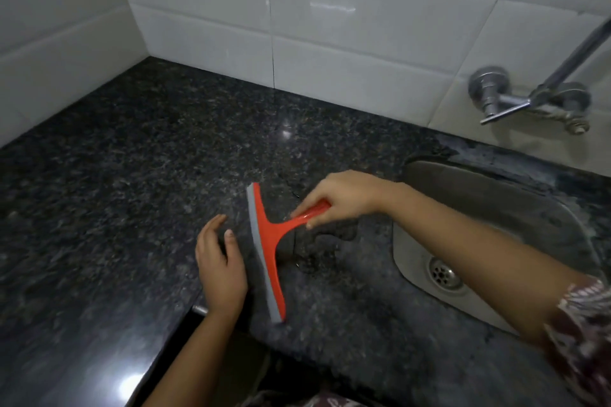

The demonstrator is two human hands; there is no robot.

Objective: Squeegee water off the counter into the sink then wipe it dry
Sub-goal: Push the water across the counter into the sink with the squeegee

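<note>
Dark granite counter [132, 175] | right hand [344, 198] grips orange squeegee [267, 241] | left hand [220, 271] spread

The worktop [139, 182] is dark speckled stone, polished enough to throw back bright spots of light. It runs into a corner of white wall tiles at the back. A steel sink [413, 251] is set into its right part, with a round drain [443, 274] in the bottom. A red squeegee [269, 248] rests with its grey blade on the stone just left of the sink. Beside the blade, toward the sink, thin streaks and small pools of water [317, 251] lie on the surface.
</note>
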